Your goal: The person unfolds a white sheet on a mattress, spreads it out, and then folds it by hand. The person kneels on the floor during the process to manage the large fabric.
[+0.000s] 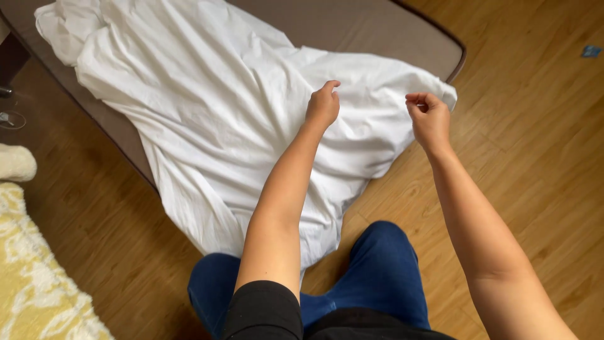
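Observation:
A crumpled white sheet [214, 107] lies spread over a grey-brown mattress [371, 31] and spills off its near edge onto the wooden floor. My left hand [323, 104] rests on the sheet with its fingers curled down into the fabric. My right hand [429, 116] hovers just past the sheet's right corner, fingers pinched together; whether it grips the cloth edge is unclear. My knees in blue trousers [377, 271] are on the floor, close to the hanging sheet.
A yellow and white shaggy rug [31, 277] lies at the lower left, with a pale fluffy item [16, 162] above it. Wooden floor [535, 157] stretches to the right. A small blue scrap [591, 51] lies at the far right.

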